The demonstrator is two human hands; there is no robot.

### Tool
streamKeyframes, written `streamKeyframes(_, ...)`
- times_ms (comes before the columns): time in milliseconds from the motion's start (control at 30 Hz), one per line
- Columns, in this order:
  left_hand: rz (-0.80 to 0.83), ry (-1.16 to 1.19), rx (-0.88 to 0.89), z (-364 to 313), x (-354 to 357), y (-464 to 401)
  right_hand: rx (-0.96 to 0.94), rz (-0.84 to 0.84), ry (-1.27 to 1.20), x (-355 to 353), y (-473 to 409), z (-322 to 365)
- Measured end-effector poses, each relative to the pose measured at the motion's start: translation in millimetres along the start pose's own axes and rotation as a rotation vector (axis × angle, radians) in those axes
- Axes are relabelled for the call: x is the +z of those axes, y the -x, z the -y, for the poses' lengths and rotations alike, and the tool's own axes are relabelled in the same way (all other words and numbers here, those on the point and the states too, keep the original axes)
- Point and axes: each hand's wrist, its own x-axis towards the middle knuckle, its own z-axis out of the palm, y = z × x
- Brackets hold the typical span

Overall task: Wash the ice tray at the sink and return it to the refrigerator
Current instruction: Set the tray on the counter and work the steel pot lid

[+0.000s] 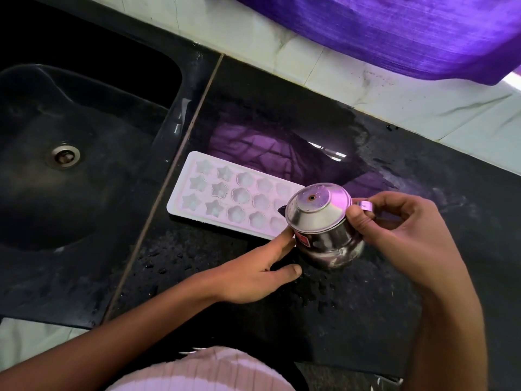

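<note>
A white ice tray (225,193) with star- and flower-shaped cells lies flat on the black counter (352,306), just right of the sink (70,165). A small steel pot with a lid (321,221) hangs over the tray's right end and hides that part. My right hand (403,238) grips the pot by its handle, thumb against the lid's rim. My left hand (262,272) rests on the counter below the tray, fingers apart, its forefinger touching the pot's side near a red label.
The dark sink has a round metal drain (65,156). Water drops and a wet patch (282,142) lie on the counter. A purple cloth (408,32) hangs over the white tiled wall (282,43) behind.
</note>
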Motion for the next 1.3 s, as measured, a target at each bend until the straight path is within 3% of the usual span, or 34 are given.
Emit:
streamKeyframes(700,-0.008,0.032,-0.044,-1.7,4.8,0.8,-0.018,-0.012,0.093,-3.6,6.9,6.1)
streamKeyframes(1000,-0.024,-0.078,0.009,-9.5,6.3,2.6,-0.052,-0.024,0.041,-9.7,10.2,9.6)
streamKeyframes(1300,-0.145,-0.155,0.141,-27.9,6.1,3.5,-0.076,-0.082,-0.113,-6.8,12.2,12.3)
